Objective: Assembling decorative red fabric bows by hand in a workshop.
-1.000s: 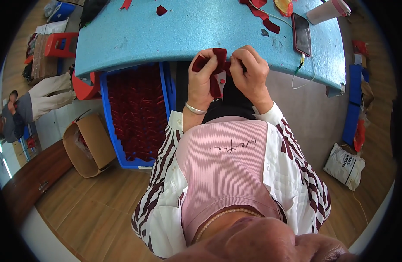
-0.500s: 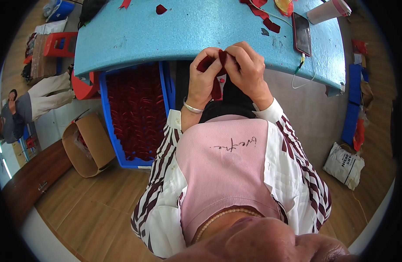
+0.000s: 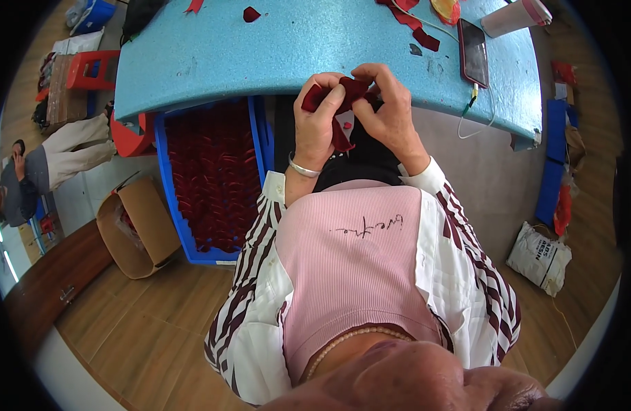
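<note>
My left hand [image 3: 314, 131] is closed, thumb and fingers pinching a strip of dark red velvety cloth [image 3: 354, 92] in front of the table's near edge. A tail of the same cloth hangs below the pinch, over my lap. My right hand [image 3: 392, 113] grips the other end between thumb and bent forefinger. Between the hands the cloth lies partly spread. How it is folded inside my left fingers stays hidden. A small bright red bit [image 3: 347, 125] shows beside the hanging tail.
The blue table [image 3: 288, 48] bears dark red cloth scraps [image 3: 426, 40], a phone [image 3: 474, 55] on a white cable and a pinkish cup [image 3: 515, 18]. At my left stand a blue crate [image 3: 262, 130] of red pieces and a cardboard box [image 3: 151, 222]. Another person [image 3: 34, 175] stands far left.
My right fingers have shifted slightly and opened out the cloth, so more of it shows between the hands. My left hand keeps its pinch; its thumb now points further up.
</note>
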`<state>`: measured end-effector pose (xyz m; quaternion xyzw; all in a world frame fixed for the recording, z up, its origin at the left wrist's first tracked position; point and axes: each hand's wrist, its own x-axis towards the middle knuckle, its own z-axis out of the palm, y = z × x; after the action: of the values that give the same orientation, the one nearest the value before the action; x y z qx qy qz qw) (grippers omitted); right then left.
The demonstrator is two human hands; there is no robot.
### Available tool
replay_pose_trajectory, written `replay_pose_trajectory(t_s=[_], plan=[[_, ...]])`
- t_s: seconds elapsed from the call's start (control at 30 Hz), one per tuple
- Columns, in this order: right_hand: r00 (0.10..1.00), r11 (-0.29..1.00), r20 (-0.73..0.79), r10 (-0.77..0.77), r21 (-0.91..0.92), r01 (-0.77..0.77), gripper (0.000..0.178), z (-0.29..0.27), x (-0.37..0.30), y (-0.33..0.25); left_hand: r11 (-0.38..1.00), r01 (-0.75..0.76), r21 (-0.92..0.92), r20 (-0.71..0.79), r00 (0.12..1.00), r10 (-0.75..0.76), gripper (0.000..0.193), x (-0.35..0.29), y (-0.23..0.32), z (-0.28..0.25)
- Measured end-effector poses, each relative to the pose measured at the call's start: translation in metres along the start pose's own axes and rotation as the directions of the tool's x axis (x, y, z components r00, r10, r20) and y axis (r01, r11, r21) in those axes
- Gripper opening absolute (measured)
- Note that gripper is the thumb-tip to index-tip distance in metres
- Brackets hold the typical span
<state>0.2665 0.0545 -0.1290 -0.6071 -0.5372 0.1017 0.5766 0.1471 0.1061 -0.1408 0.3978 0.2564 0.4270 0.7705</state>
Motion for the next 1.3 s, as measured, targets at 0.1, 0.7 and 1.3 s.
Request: replay_pose_trajectory(t_s=[0.1, 0.7, 1.3], plan=[[0.999, 1.0, 0.03, 0.012, -0.003, -0.012, 0.021, 0.001, -0.004, 0.009, 0.998, -0.043, 0.046, -0.004, 0.999, 0.043, 0.007, 0.001, -0.005, -0.002], [0.954, 0.936, 0.065, 0.293, 0.183, -0.3, 0.008, 0.002, -0.013, 0.002, 0.949, -0.185, 0.257, 0.037, 0.983, 0.181, 0.009, -0.001, 0.003, -0.003], [0.969, 0.939, 0.012, 0.247, 0.244, -0.243, 0.01, 0.013, -0.024, 0.015, 0.949, -0.029, 0.314, 0.132, 0.991, -0.014, 0.028, -0.005, 0.012, -0.021]])
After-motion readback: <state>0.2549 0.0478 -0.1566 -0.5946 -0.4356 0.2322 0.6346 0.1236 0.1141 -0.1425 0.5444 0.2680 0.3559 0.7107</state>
